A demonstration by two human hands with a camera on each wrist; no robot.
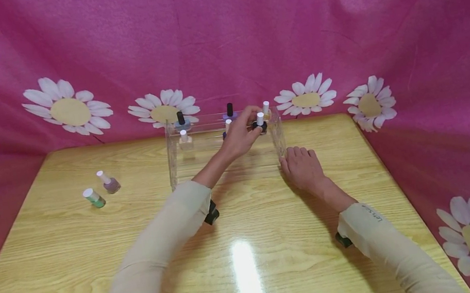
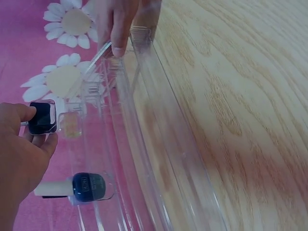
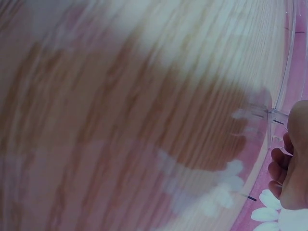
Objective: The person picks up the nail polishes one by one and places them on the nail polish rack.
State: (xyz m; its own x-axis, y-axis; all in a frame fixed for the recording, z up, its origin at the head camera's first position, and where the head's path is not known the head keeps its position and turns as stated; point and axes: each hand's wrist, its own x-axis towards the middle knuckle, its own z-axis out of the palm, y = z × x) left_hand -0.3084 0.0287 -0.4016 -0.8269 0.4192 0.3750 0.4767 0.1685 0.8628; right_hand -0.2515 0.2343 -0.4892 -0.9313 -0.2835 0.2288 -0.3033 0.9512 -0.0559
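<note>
My left hand [image 1: 240, 133] is over the back right of a clear stepped rack [image 1: 171, 161], pinching a dark nail polish bottle [image 1: 260, 123] with a white cap. In the left wrist view that dark bottle [image 2: 42, 117] sits between thumb and fingers, close beside a pale yellow polish [image 2: 70, 125] on the rack. A dark blue polish [image 2: 90, 186] lies nearer along a tier. My right hand [image 1: 303, 167] holds the rack's right side near its front corner, the thumb at the panel edge and the fingers [image 3: 276, 171] bent outside it.
On the rack's upper tiers stand a grey-blue polish [image 1: 181, 122], a purple one [image 1: 229, 113] and a pale cream one [image 1: 185, 140]. Left of the rack, a mauve polish [image 1: 111, 183] and a green polish [image 1: 95, 198] lie on the wooden table [image 1: 284, 258]. A pink flowered cloth [image 1: 221, 35] hangs behind.
</note>
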